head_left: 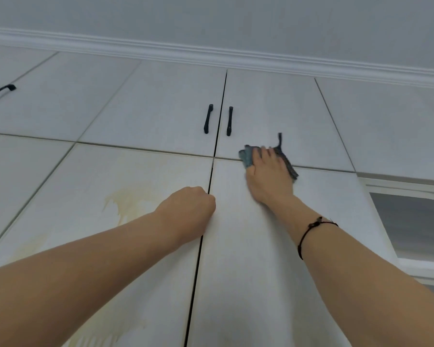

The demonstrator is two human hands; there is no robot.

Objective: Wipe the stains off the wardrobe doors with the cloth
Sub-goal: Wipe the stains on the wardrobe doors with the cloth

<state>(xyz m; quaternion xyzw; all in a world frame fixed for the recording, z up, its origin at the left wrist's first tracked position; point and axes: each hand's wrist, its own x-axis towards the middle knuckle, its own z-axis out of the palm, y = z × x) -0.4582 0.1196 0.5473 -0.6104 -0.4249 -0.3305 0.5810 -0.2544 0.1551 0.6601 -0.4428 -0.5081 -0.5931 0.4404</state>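
Head view, largest first: what is entry one?
– Wardrobe doors [261,259]. Pale wood-grain panels fill nearly the whole view, split by dark gaps into upper and lower rows.

Entry two?
– White moulding [211,55], one strip, running across above the upper doors, with grey wall over it.

And the marks?
– Stains [125,201]. Yellowish runs and patches on the lower door left of the central gap, partly behind the left forearm. More show near that door's bottom edge.

Hands?
– Left hand [191,206]: clenched into a fist, knuckles at the central gap, nothing seen in it. The fingers are tucked out of sight, so it perhaps touches the door edge; I cannot tell.
– Right hand [268,176]: laid flat, fingers straight and slightly spread, pressing the cloth against the door. It looks a little blurred.

Location of the cloth?
– Cloth [247,159]: grey-blue, bunched under the right hand's fingers, lying across the seam between the upper and lower doors right of the central gap. A darker edge sticks out past the hand's far side.

Smaller items?
– Black handles [208,118], one pair, upright either side of the central gap on the upper doors.
– Black cord bracelet [311,227], around the right wrist.
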